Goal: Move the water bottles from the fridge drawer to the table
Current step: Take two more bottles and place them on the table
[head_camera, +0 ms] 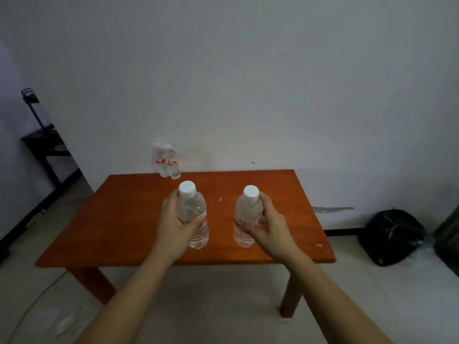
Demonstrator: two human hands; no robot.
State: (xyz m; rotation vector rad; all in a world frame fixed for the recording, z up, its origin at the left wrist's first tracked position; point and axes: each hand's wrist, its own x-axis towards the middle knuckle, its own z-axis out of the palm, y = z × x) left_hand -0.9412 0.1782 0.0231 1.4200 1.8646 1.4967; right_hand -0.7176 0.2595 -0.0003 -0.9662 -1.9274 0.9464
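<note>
Holding a clear white-capped plastic bottle (195, 217) in your left hand (173, 220), its twin (244, 217) in your right hand (272, 225); back pair of bottles (167, 161) already stands on the reddish wooden table (119, 219).

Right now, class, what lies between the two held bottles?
Bare table separates the left bottle and the right bottle, seen in the head view.

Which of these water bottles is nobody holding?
The far bottles, standing together at the back edge of the table. The left hand grips the near left bottle; the right hand the near right bottle.
</note>
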